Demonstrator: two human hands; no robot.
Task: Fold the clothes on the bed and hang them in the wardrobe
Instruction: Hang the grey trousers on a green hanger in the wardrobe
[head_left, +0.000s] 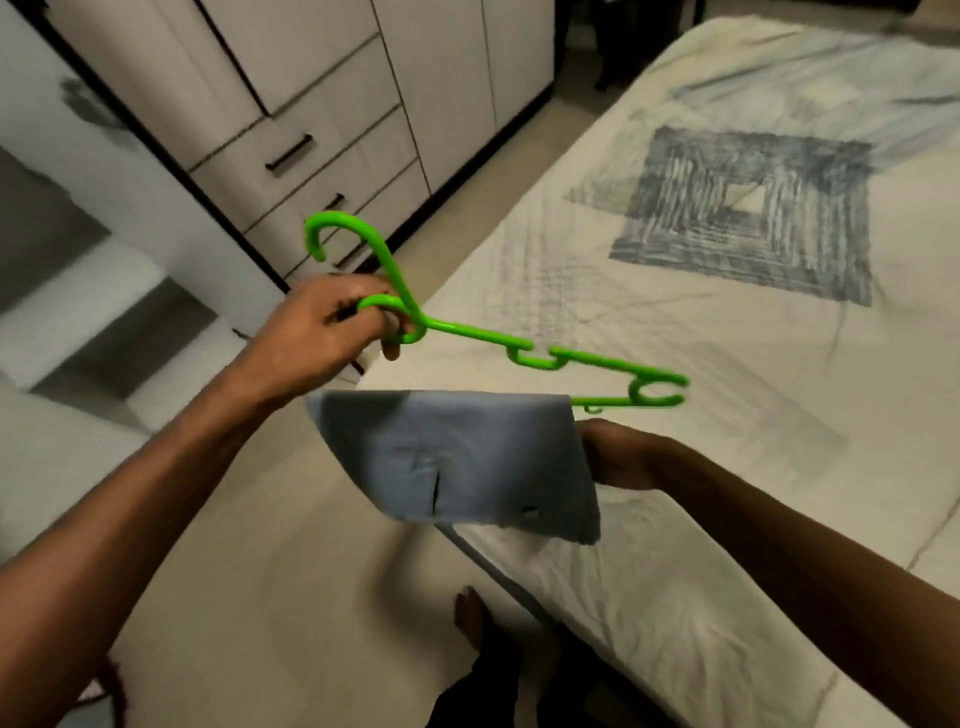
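Note:
A bright green plastic hanger (467, 332) is held in the air over the bed's edge. My left hand (322, 332) grips it at the neck, below the hook. A folded light blue cloth (457, 462) hangs over the hanger's lower bar, covering most of it. My right hand (623, 457) holds the cloth's right edge, fingers tucked behind the fabric. The wardrobe (332, 104), beige with dark handles and drawers, stands at the upper left with its doors closed.
The bed (727, 364) with a cream sheet and grey square patterns fills the right side. A pale floor strip (291, 545) runs between bed and wardrobe. My bare foot (470, 618) stands by the bed's corner. White shelves (78, 312) sit at the left.

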